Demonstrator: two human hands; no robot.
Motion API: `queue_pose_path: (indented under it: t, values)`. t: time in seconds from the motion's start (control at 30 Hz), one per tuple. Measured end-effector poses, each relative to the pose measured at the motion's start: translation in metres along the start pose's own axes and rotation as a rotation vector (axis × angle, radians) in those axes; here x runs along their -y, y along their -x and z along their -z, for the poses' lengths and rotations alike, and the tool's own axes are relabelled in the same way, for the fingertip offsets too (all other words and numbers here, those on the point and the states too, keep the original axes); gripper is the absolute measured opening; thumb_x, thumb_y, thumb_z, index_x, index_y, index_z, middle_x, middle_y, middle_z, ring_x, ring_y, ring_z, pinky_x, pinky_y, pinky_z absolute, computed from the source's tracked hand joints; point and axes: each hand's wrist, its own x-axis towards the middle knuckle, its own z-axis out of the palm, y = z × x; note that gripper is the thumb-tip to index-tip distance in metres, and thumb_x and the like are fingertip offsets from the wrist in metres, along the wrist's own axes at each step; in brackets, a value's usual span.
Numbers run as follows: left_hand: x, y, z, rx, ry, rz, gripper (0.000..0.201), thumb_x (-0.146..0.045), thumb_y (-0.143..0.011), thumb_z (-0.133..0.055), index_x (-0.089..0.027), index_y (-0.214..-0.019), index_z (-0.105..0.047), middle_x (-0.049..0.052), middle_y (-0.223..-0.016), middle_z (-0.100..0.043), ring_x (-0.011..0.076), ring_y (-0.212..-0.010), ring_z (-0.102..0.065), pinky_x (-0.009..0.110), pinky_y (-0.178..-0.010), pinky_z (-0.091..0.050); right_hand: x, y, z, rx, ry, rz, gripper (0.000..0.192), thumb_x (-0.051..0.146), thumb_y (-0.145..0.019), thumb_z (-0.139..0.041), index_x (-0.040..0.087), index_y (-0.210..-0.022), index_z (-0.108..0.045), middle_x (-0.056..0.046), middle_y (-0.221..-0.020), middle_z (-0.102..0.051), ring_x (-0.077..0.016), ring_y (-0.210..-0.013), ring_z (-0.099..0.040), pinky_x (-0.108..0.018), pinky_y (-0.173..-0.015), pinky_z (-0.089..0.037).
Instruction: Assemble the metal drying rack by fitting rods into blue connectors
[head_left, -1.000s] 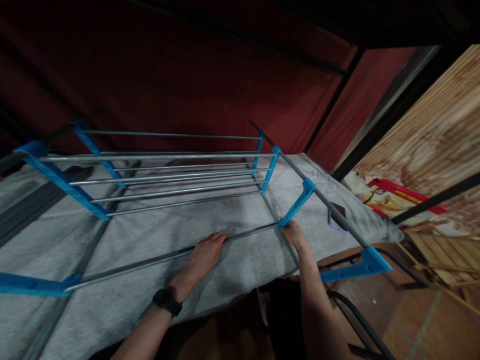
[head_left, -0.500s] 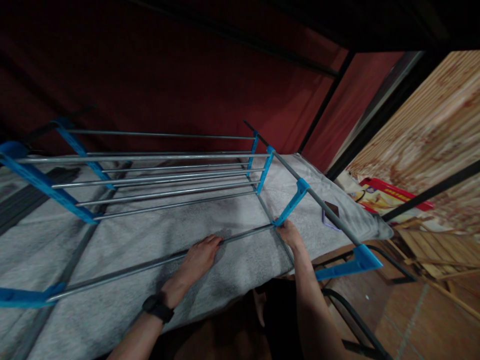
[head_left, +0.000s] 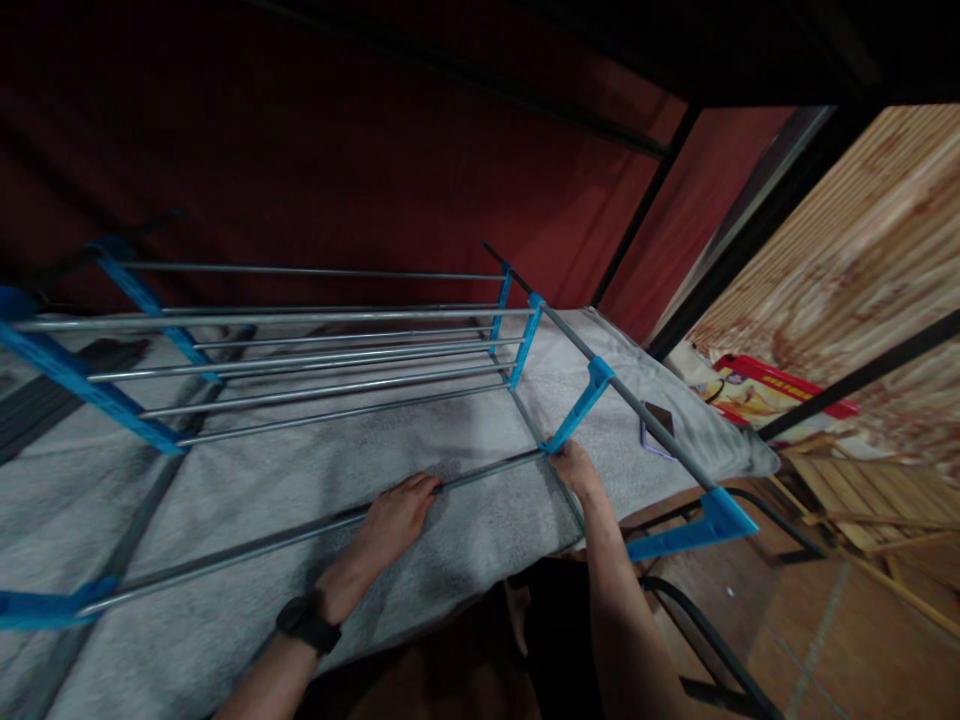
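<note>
While the head view looks down over a grey fleece blanket (head_left: 315,470), the left hand (head_left: 397,515) lies on the near metal rod (head_left: 300,530) of a rack, fingers curled over it in a light grasp, a black wristwatch (head_left: 306,625) on its wrist. The right hand (head_left: 574,468) is closed around the right end of that same rod, just where it meets a blue plastic connector (head_left: 577,405). The rod runs from that connector leftward and nearer to another blue connector (head_left: 45,608) at the left edge. Farther off, a tier of parallel metal rods (head_left: 330,350) spans between blue side pieces. A grey side pole (head_left: 637,405) slants along the right, near a phone (head_left: 658,428) lying on the blanket. To the far right lie a red box (head_left: 780,390) and wooden slats (head_left: 870,500) on the tiled floor (head_left: 847,650)
</note>
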Motion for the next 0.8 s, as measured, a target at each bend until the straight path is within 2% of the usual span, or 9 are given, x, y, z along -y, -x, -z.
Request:
queue_pose_path:
  t: [0.2,0.6,0.8]
  values:
    - [0.006,-0.002,-0.006,-0.015,-0.001,-0.017,0.040,-0.022,-0.099,-0.034,-0.019,-0.124,-0.066,0.011,-0.122,-0.071,0.0250,-0.110,-0.069,0.039,-0.098,-0.054,0.006,0.003,0.003,-0.008,0.002,0.001,0.027,0.011,-0.080,-0.053,0.020,-0.097,-0.072,-0.006,-0.099,-0.078,-0.0223,-0.104,-0.071,-0.026,-0.085,-0.051]
    - [0.007,-0.001,-0.006,-0.033,0.003,-0.024,0.039,-0.023,-0.099,-0.035,-0.020,-0.124,-0.066,0.010,-0.123,-0.071,0.0236,-0.110,-0.068,0.038,-0.098,-0.054,0.013,0.007,0.009,0.002,-0.014,0.014,0.026,0.014,-0.072,-0.061,0.023,-0.093,-0.073,-0.005,-0.085,-0.077,-0.0260,-0.095,-0.072,-0.029,-0.079,-0.053]
    - [0.005,0.000,-0.006,-0.038,-0.012,-0.015,0.039,-0.023,-0.100,-0.035,-0.020,-0.124,-0.066,0.009,-0.121,-0.071,0.0231,-0.108,-0.069,0.037,-0.096,-0.054,0.012,0.006,0.007,-0.001,-0.004,0.012,0.024,0.013,-0.077,-0.056,0.020,-0.093,-0.072,-0.007,-0.093,-0.078,-0.0246,-0.098,-0.072,-0.028,-0.081,-0.052]
